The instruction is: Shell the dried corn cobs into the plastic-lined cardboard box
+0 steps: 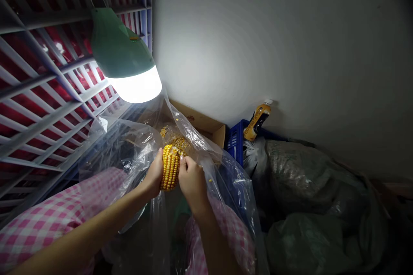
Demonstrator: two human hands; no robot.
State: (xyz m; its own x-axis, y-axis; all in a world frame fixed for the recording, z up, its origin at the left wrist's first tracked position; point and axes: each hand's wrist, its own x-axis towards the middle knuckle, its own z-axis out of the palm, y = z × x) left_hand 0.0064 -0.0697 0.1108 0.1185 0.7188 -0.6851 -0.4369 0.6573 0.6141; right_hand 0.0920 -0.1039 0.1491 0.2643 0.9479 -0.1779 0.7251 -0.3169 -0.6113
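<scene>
An ear of yellow corn is held upright over a clear plastic bag. My left hand grips its left side, thumb along the kernels. My right hand is closed at the ear's upper right, with thumb and fingertips pressed on the kernels near the tip. At that tip a pale patch of cob shows. Loose corn kernels lie inside the bag just beyond the ear. A single kernel clings to the bag's film on the right.
A lit green lamp hangs at upper left before slatted plastic crates. Behind the bag is a cardboard box against the wall. To the right, a blue crate bears a drink bottle, beside dark stuffed sacks.
</scene>
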